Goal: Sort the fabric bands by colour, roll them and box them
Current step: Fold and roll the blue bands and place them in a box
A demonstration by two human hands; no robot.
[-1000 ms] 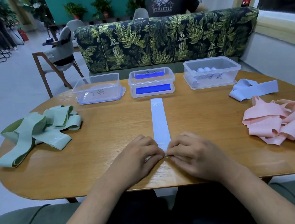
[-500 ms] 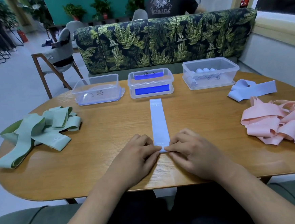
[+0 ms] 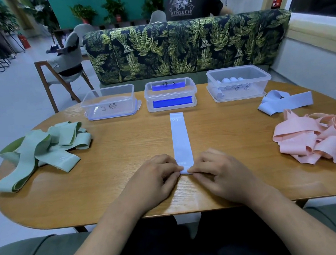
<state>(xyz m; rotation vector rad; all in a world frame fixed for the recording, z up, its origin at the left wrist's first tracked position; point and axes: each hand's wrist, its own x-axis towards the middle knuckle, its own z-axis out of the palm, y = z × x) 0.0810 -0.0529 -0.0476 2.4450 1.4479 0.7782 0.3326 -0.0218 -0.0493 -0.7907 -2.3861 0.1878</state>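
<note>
A pale blue band (image 3: 180, 138) lies flat and straight on the table, running away from me. My left hand (image 3: 157, 178) and my right hand (image 3: 221, 173) pinch its near end from either side, where a small roll has formed. Green bands (image 3: 42, 149) are heaped at the left. Pink bands (image 3: 314, 138) are heaped at the right, with another pale blue band (image 3: 285, 102) behind them. Three clear boxes stand at the back: the left box (image 3: 109, 101), the middle box (image 3: 170, 95) and the right box (image 3: 238, 81), which holds rolled pale bands.
The wooden oval table (image 3: 118, 191) has its front edge just below my wrists. A leaf-patterned sofa (image 3: 186, 45) stands behind the boxes, and a wooden chair (image 3: 62, 71) at the back left. A person in a dark shirt (image 3: 189, 3) sits beyond the sofa.
The near end of the pale blue band has been rolled a little further away from me, and both hands have crept forward with it.
</note>
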